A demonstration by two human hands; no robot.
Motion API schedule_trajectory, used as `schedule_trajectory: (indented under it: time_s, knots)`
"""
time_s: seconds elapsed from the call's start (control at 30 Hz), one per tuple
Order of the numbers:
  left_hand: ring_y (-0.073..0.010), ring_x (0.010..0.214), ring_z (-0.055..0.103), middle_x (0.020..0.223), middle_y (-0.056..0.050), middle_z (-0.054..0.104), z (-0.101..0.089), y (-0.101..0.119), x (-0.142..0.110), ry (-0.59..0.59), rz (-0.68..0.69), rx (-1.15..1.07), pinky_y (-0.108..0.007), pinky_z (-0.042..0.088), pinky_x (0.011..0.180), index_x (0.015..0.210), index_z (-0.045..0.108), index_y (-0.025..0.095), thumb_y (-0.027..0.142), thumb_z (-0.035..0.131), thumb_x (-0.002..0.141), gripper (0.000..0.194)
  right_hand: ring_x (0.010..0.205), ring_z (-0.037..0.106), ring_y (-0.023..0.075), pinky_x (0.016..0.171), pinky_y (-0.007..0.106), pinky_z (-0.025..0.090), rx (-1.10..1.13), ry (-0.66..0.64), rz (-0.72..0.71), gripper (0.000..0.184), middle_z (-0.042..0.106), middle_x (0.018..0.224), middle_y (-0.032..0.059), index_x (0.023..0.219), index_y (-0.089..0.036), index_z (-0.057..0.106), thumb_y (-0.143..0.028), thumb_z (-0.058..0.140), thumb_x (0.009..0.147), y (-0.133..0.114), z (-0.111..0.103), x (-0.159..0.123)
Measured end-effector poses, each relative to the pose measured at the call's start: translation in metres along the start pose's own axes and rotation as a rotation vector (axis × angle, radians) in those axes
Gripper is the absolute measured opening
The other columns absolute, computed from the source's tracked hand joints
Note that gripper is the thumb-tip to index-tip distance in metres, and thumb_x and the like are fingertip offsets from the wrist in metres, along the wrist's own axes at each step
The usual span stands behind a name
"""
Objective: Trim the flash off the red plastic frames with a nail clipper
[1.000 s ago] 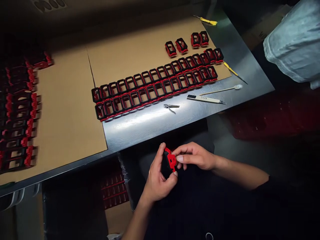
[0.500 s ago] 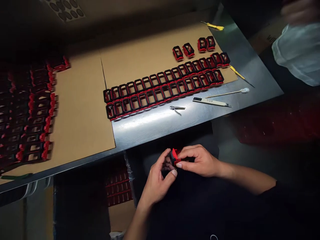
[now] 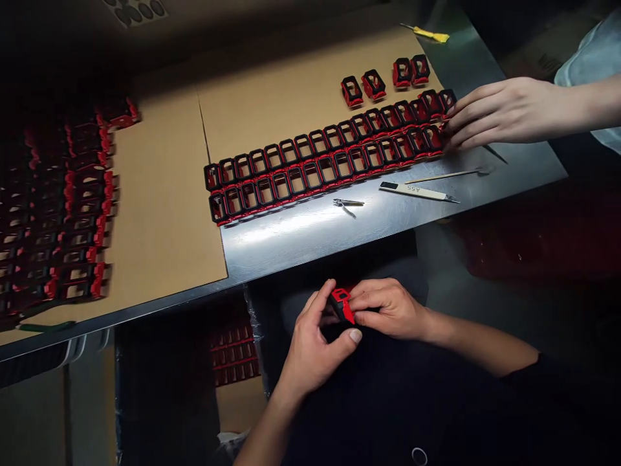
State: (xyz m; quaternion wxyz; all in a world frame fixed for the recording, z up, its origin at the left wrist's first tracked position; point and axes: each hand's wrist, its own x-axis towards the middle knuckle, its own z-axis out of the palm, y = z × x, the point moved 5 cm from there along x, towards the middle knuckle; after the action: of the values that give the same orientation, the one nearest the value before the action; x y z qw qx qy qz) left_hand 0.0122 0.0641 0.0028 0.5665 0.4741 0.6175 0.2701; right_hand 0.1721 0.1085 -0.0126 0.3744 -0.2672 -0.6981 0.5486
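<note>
Just off the near edge of the counter, the right hand is pinching a red-and-black part between thumb and fingers. The left hand is curving around its other side; I cannot tell whether it is gripping. On the counter, two long rows of frames are standing, while nail clippers and a white-handled tool are lying toward its near edge. Over the counter's right end, another person's hand is extending, fingertips beside the rows.
</note>
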Motion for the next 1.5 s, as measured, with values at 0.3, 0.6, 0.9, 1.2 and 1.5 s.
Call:
schedule_trajectory:
  time_s: [0.3,0.6,0.9,1.2,1.5]
  knots:
    - [-0.0284,0.111,0.068,0.131,-0.015,0.061,0.001,-0.005,0.002,-0.03,-0.006,-0.05,-0.042,0.062,0.091,0.148,0.049,0.016,0.04,0.072,0.079,0.077,0.084,0.07,0.0142,0.077,0.023,0.057,0.006,0.0,0.025,0.015,0.074,0.095,0.0063,0.101,-0.018,0.079,-0.023,0.065,0.096,0.0,0.002,0.004]
    - [-0.027,0.103,0.07,0.12,-0.015,0.065,0.002,-0.006,0.004,0.016,-0.009,-0.027,-0.041,0.062,0.089,0.146,0.051,0.011,0.05,0.068,0.082,0.077,0.085,0.07,0.0137,0.078,0.022,0.057,-0.006,-0.014,0.026,0.014,0.074,0.096,0.0062,0.101,-0.018,0.078,-0.023,0.066,0.096,0.005,0.005,0.003]
    - [-0.0256,0.115,0.065,0.126,-0.013,0.061,0.001,0.01,-0.005,0.282,0.422,0.469,-0.042,0.057,0.099,0.155,0.035,0.02,0.028,0.069,0.085,0.078,0.092,0.07,0.0142,0.083,0.025,0.057,-0.004,0.077,0.192,0.029,0.073,0.103,0.0055,0.109,-0.018,0.075,-0.011,0.052,0.092,0.019,0.001,0.005]
    - [-0.0266,0.125,0.061,0.136,-0.013,0.059,-0.001,0.009,-0.006,0.272,0.483,0.413,-0.047,0.055,0.104,0.153,0.035,0.026,0.021,0.073,0.083,0.079,0.078,0.068,0.012,0.073,0.023,0.057,0.323,0.149,0.405,0.022,0.073,0.092,0.0047,0.097,-0.015,0.076,-0.016,0.057,0.085,0.012,-0.004,0.004]
    - [-0.027,0.129,0.058,0.142,-0.014,0.056,0.003,0.004,-0.005,0.259,0.528,0.424,-0.047,0.055,0.105,0.154,0.034,0.028,0.015,0.068,0.087,0.076,0.072,0.064,0.0104,0.065,0.02,0.053,0.551,0.059,0.58,0.021,0.071,0.088,0.0049,0.102,-0.013,0.072,-0.024,0.066,0.086,0.013,0.004,0.001]
